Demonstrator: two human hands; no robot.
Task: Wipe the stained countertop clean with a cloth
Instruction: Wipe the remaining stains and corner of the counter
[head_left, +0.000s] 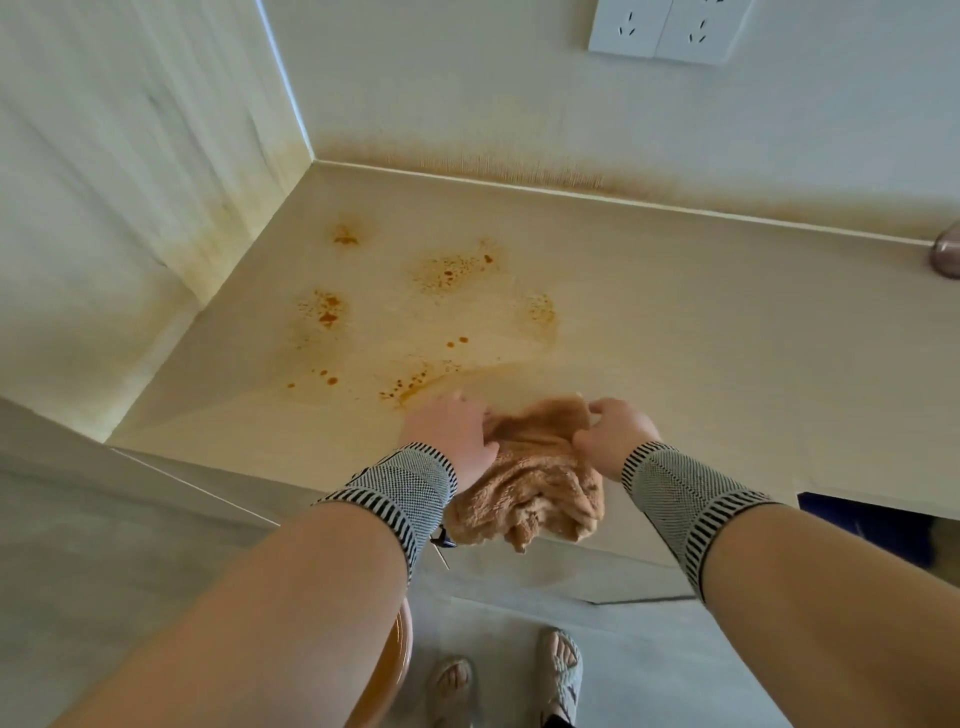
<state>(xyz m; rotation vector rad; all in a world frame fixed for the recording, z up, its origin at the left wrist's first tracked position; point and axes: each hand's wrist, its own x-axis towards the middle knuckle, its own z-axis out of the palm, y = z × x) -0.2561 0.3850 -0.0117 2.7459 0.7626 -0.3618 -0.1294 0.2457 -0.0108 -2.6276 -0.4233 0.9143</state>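
Note:
A cream countertop (701, 322) fills the middle of the view. Orange-brown stains (447, 291) spread over its left half, as spots and smears. A crumpled tan cloth (535, 483) hangs over the counter's front edge. My left hand (452, 434) grips the cloth's left side. My right hand (613, 434) pinches its upper right corner. Both hands are at the near edge of the counter, just in front of the stains. Striped wrist sleeves cover both wrists.
White walls meet at the back left corner, discoloured yellow along the base. A double wall socket (670, 28) is high on the back wall. A rounded pinkish object (948, 252) shows at the right edge. An orange basin (387, 670) stands on the floor below.

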